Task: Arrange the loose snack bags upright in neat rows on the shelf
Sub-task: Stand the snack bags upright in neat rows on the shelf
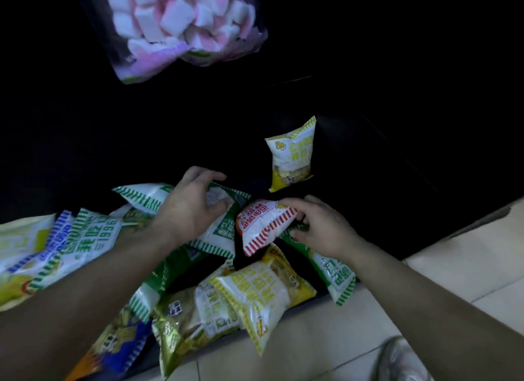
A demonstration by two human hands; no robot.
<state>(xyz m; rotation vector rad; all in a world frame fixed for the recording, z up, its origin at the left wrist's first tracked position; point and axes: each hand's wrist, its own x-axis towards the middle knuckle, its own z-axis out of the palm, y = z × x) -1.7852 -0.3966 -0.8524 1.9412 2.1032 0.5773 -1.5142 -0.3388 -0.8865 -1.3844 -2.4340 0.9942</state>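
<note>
Several loose snack bags lie jumbled on the dark bottom shelf [368,182]. My left hand [188,207] grips a green-striped white bag [218,227] from above, fingers curled over its top edge. My right hand [317,224] pinches the corner of a red-striped white bag [261,224] lying next to it. One yellow bag [292,156] stands upright further back on the shelf, apart from the pile. Yellow bags [255,295] spill over the shelf's front edge.
A clear bag of pink and white marshmallows [181,23] hangs above at the back. More green, blue and yellow bags [56,247] are heaped at the left. Pale floor tiles [425,295] run along the right, with a shoe [402,360] at the bottom.
</note>
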